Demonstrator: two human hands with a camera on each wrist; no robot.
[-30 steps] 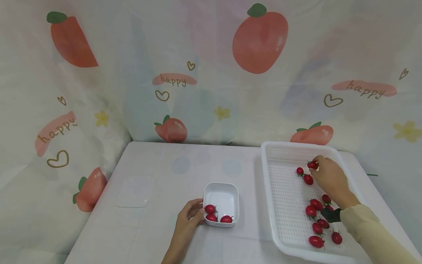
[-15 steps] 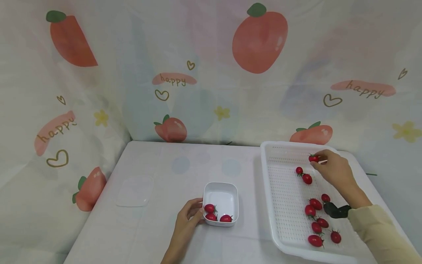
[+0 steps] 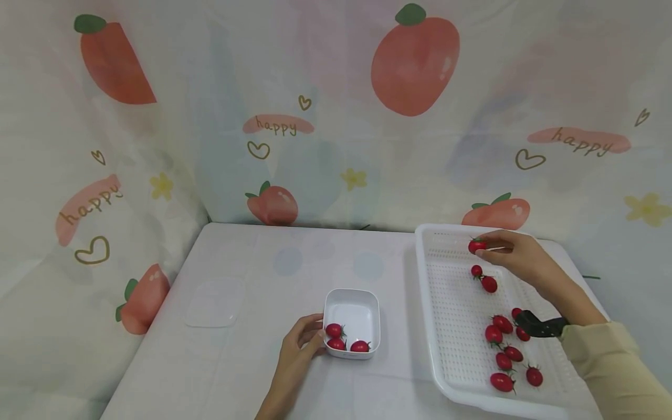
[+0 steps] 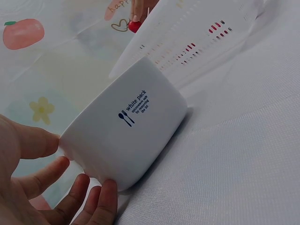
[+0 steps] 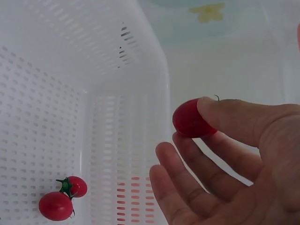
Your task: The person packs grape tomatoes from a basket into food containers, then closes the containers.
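Observation:
In the head view my left hand [image 3: 298, 352] rests against the left side of a small square white container [image 3: 353, 309]. Seen from the left wrist, its thumb and fingertips touch the container's wall [image 4: 124, 124] without wrapping round it. Inside lie three cherry tomatoes. My right hand [image 3: 525, 261] pinches a red cherry tomato [image 3: 476, 245] between thumb and fingers, above the far part of a large white perforated basket [image 3: 438, 326]. From the right wrist, this tomato [image 5: 190, 119] shows clear of the basket wall, while the other fingers extend below it.
Two cherry tomatoes [image 5: 56, 206] lie near the basket's far end. Several more [image 3: 502, 324] lie nearer, partly covered by the black strap [image 3: 541, 325] on the right wrist. A clear lid [image 3: 214, 303] lies on the left of the table. A printed cloth [image 3: 325, 70] hangs behind.
My right hand has picked the cherry tomato up from beside the other two and carried it up and to the left. The left hand and white container have stayed in place.

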